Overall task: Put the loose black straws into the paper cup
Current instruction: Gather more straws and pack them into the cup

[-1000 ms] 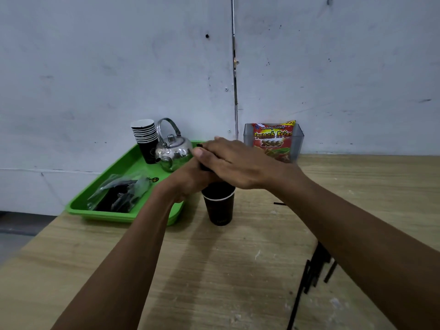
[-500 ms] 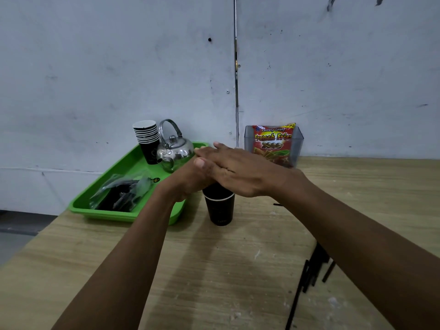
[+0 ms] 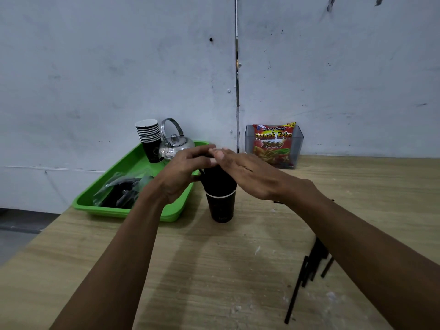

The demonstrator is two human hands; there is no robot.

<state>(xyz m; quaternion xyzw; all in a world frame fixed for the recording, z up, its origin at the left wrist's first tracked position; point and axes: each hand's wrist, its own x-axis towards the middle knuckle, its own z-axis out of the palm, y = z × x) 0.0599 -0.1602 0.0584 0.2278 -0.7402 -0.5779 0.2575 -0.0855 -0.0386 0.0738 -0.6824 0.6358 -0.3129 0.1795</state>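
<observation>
One black paper cup stands upright mid-table with a bunch of black straws sticking out the top, too bunched to count. Left hand at its 10 o'clock, fingers loosely curled by the straw tops; can't tell if it's actually gripping. Right hand at 1 o'clock, flat, fingers spread over them. Loose straws lie at 4 o'clock, roughly five, partly under the right forearm. One green tray at 9 o'clock holds one kettle and one cup stack.
</observation>
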